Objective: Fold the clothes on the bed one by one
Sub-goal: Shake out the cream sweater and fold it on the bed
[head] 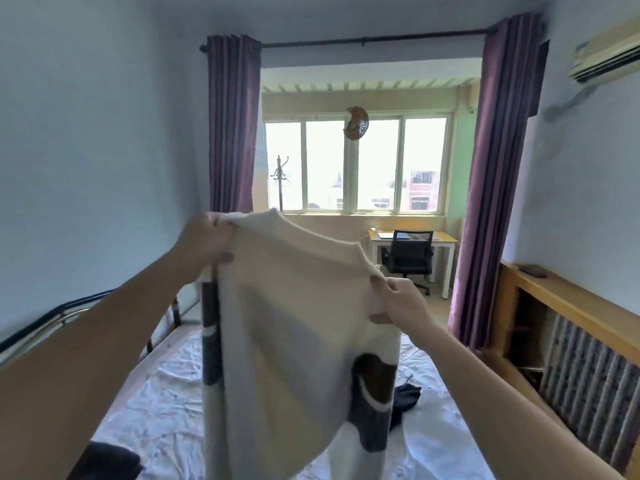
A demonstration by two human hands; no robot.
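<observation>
One head-worn wide-angle view, facing forward along the bed (166, 393) toward the window (353, 168), close behind both raised arms.

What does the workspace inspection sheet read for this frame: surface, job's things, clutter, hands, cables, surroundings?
Surface: bed under a wrinkled white sheet.
Job's things: cream sweater with dark sleeve patches, held up above the bed; dark garment lying on the sheet; another dark item at the near left edge.
Clutter: nothing seen.
Hands: left hand and right hand each grip a sweater shoulder.
Cables: nothing seen.
Surroundings: window, purple curtains, desk with office chair, radiator, air conditioner.
</observation>
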